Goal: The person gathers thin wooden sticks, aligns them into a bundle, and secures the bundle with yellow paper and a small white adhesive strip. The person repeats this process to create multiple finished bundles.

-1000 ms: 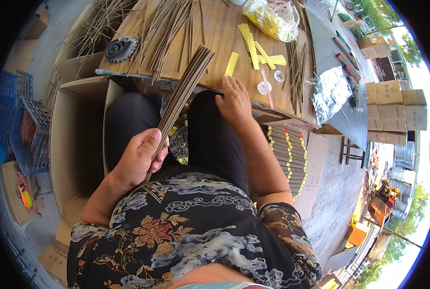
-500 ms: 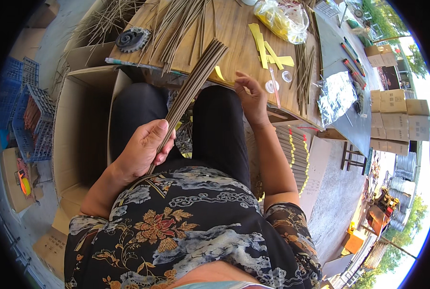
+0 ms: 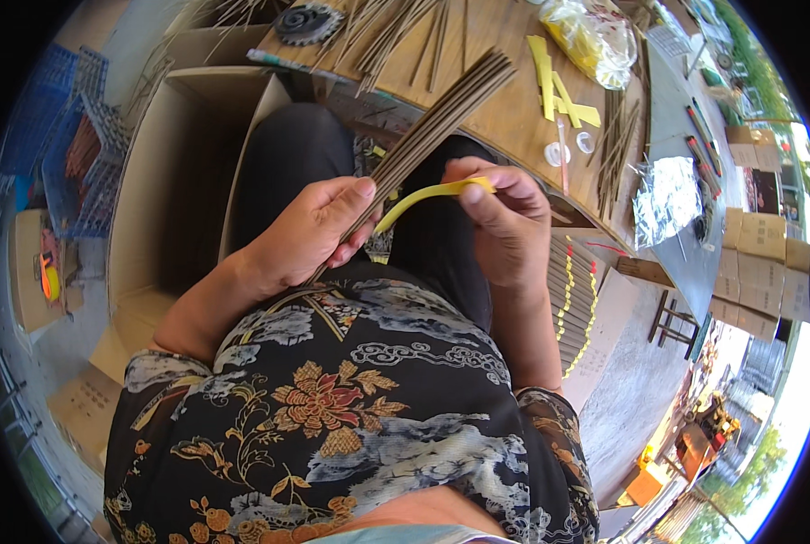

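Note:
My left hand is closed around the lower part of a bundle of thin brown sticks, which slants up and to the right over my lap. Between the thumb and fingers of my right hand is one end of a yellow paper strip. The strip curves down to the left, and its other end reaches the bundle close to my left fingers. Whether that end is tucked under them, I cannot tell.
On the wooden table lie loose sticks, more yellow strips, a plastic bag and a dark gear-like disc. An open cardboard box stands by my left leg. Yellow-banded bundles lie right of my knees.
My right hand has come from the table's edge toward the bundle, now with a yellow strip in its fingers. The bundle is tilted further to the right, and the view has shifted.

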`<action>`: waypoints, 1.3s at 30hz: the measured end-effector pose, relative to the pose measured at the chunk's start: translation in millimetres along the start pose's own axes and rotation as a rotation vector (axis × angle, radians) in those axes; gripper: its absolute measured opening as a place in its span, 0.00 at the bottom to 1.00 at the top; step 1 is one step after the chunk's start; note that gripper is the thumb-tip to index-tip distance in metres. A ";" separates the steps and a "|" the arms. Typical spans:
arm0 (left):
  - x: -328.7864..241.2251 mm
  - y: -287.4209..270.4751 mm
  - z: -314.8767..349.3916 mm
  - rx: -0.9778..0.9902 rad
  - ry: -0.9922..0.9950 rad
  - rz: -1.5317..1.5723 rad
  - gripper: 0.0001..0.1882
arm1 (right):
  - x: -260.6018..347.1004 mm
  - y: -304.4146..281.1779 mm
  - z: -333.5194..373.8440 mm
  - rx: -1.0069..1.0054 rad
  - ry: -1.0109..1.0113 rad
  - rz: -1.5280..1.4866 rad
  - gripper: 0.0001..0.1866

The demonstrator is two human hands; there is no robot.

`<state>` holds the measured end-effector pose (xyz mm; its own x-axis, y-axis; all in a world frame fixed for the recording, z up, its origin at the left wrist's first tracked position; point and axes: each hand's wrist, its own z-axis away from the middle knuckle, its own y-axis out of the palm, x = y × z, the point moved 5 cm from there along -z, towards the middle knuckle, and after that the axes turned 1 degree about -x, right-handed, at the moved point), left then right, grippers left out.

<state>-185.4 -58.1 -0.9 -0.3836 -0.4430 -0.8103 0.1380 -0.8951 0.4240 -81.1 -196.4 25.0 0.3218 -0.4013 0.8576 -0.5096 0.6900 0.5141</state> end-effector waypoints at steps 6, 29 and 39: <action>4.0 0.5 3.5 0.005 -0.021 0.025 0.20 | 7.9 11.5 3.5 -0.048 0.000 -0.268 0.08; 4.7 1.4 5.9 -0.042 0.091 -0.023 0.15 | -23.9 52.1 9.2 0.034 0.131 0.653 0.10; 9.5 0.6 6.1 -0.050 0.062 0.079 0.20 | -26.1 47.1 7.8 0.025 0.104 0.698 0.09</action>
<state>-194.5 -62.5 -6.0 -0.3128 -0.5132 -0.7993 0.2115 -0.8580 0.4681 -119.7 -158.1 27.0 -0.0123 0.1906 0.9816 -0.6424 0.7508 -0.1539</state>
